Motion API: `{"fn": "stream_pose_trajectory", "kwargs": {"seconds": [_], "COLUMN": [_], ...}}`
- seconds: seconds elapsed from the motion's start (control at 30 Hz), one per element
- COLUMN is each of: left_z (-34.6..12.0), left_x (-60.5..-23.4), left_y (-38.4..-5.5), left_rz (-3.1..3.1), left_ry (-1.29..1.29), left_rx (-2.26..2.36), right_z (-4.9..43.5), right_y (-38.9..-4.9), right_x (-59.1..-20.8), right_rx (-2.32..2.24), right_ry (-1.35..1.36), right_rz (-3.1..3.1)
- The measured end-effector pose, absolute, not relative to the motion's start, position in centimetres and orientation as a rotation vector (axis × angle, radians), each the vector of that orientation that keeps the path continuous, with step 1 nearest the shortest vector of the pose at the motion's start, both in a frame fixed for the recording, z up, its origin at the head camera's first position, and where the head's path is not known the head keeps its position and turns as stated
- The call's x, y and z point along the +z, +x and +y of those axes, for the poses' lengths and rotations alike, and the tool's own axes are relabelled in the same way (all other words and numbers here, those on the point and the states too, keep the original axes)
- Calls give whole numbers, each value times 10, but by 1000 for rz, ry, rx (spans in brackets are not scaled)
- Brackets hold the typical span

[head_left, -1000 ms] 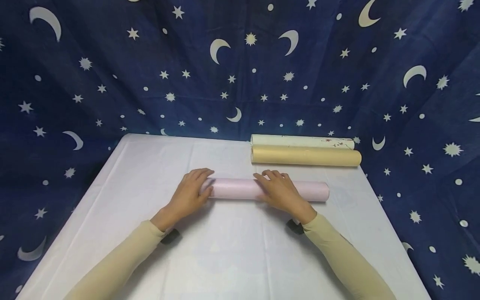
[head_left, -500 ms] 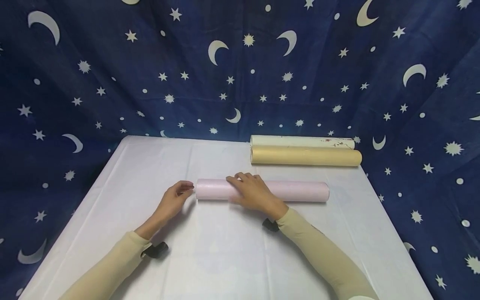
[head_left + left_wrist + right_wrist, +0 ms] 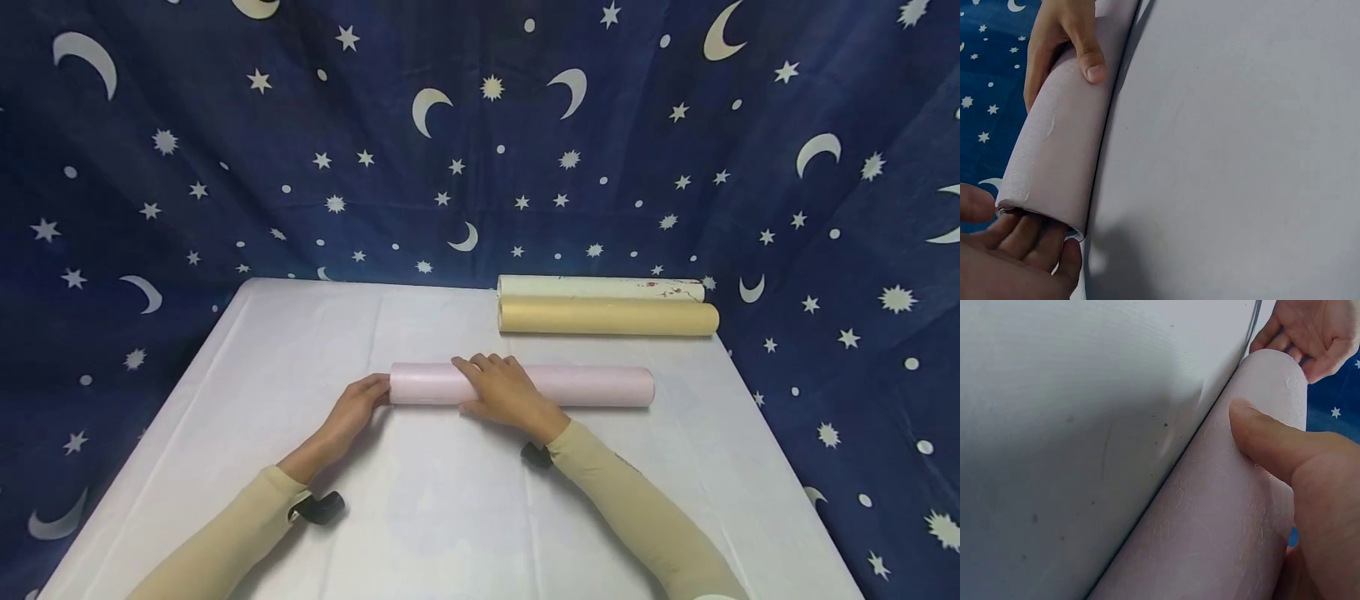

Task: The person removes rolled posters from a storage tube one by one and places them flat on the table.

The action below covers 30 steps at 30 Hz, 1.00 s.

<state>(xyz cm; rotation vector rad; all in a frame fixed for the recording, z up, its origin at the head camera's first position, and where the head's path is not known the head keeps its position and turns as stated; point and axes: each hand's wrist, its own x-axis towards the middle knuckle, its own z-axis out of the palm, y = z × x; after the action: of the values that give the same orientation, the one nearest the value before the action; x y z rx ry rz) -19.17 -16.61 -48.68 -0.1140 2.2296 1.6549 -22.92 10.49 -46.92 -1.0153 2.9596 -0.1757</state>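
A pale pink wallpaper roll (image 3: 600,386) lies crosswise on the white-covered table (image 3: 435,517). My right hand (image 3: 506,392) grips it left of its middle, thumb on the near side and fingers over the far side. At the roll's left end is my left hand (image 3: 356,412). In the left wrist view, several fingers (image 3: 1019,237) of it reach into the hollow end of the pink roll (image 3: 1060,156), the fingertips hidden inside. The right wrist view shows the right thumb (image 3: 1266,434) lying along the pink roll (image 3: 1210,531).
Behind the pink roll, at the back right, a gold roll (image 3: 607,317) lies against a white roll (image 3: 570,287) with a reddish branch pattern. A dark blue cloth (image 3: 300,108) with moons and stars hangs behind the table.
My left hand left the top of the pink roll, moved left past its end, then came back with fingers inside. My right hand slid left along the roll, which stayed in place.
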Motion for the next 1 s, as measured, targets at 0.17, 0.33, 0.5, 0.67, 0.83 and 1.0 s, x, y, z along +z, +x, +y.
{"fn": "stream_pose_trajectory", "kwargs": {"seconds": [0.17, 0.33, 0.5, 0.67, 0.83, 1.0], "left_z": [-163, -161, -162, -165, -169, -175], "left_x": [-490, -494, -497, -500, -500, -501], "left_y": [-194, -197, -200, -201, -200, -199], "left_rz": [2204, 2143, 2064, 2003, 2028, 2060], "left_ry": [-91, -27, 38, 49, -32, -93], "left_rx": [1682, 1768, 1871, 1914, 1940, 1949], "right_z": [107, 110, 113, 114, 113, 110], "right_y": [-231, -233, -235, -234, -232, -231], "right_x": [-469, -468, -466, -466, -469, -471], "right_rx": [-168, -149, -148, -166, -163, -172], "right_ry": [-1042, -1058, -1075, -1100, -1095, -1090], "right_rz": [2972, 2967, 2969, 2959, 2962, 2959]}}
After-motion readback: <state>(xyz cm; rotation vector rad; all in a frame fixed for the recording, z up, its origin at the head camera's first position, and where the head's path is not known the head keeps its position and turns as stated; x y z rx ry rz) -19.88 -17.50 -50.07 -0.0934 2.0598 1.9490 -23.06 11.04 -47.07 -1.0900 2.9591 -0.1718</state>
